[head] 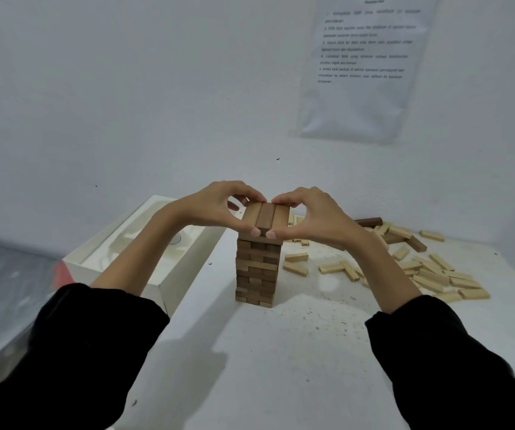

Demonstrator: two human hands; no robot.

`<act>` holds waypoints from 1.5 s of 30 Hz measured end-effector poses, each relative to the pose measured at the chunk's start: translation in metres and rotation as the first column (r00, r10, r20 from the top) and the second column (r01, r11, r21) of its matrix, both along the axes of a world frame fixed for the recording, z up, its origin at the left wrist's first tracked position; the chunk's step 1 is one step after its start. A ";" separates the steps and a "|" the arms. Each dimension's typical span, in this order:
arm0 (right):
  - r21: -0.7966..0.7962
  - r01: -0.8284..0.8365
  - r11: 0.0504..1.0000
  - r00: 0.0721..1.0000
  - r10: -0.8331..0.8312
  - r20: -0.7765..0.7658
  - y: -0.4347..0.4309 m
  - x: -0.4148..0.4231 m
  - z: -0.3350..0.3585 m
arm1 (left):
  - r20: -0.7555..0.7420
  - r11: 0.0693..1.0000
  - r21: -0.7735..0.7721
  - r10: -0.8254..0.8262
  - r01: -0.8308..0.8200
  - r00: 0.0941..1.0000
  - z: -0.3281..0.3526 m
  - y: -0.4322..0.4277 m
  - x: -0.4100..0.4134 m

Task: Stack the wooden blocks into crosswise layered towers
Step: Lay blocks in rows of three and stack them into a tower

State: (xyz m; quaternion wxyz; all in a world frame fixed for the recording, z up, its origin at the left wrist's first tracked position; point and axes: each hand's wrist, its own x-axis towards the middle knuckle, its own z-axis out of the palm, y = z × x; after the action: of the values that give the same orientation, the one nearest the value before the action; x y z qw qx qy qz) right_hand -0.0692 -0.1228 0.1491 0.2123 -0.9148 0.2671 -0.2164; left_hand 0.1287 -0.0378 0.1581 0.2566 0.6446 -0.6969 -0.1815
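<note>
A tower of wooden blocks (257, 271) stands on the white table (281, 352), built of several crosswise layers in brown wood with one pale block partway up. Its top layer (266, 216) is three brown blocks side by side, running away from me. My left hand (216, 207) pinches that layer from the left, thumb on the near end and fingers on the far end. My right hand (312, 217) pinches it the same way from the right. Both thumbs meet at the near end of the middle block.
Several loose pale blocks (430, 274) lie scattered on the table to the right of the tower, with a few dark ones (371, 222) behind them. A white open box (157, 249) sits at the left. A printed sheet (365, 63) hangs on the wall.
</note>
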 end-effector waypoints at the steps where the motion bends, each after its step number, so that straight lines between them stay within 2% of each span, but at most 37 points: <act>1: -0.001 0.003 1.000 1.000 -0.003 -0.002 0.000 0.001 0.000 | 0.000 1.000 -0.001 0.000 0.000 1.000 -0.001 0.000 0.000; 19: 0.002 0.014 1.000 0.999 -0.014 -0.036 -0.006 0.008 -0.007 | -0.037 1.000 -0.006 0.018 -0.019 0.999 -0.013 -0.003 0.008; 36: 0.081 -0.021 0.996 0.998 0.016 0.066 -0.006 -0.006 -0.002 | -0.004 1.000 -0.009 0.013 -0.013 1.000 -0.002 -0.001 0.005; 45: 0.056 0.013 0.998 0.996 -0.017 0.083 -0.008 -0.054 0.010 | 0.068 0.993 -0.066 -0.094 0.099 0.993 0.024 -0.006 -0.032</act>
State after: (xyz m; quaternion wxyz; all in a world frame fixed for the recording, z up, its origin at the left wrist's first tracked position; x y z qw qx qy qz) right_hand -0.1234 -0.1305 0.1594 0.2469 -0.8966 0.2707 -0.2487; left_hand 0.0965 -0.0435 0.1824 0.2469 0.6065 -0.7411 -0.1483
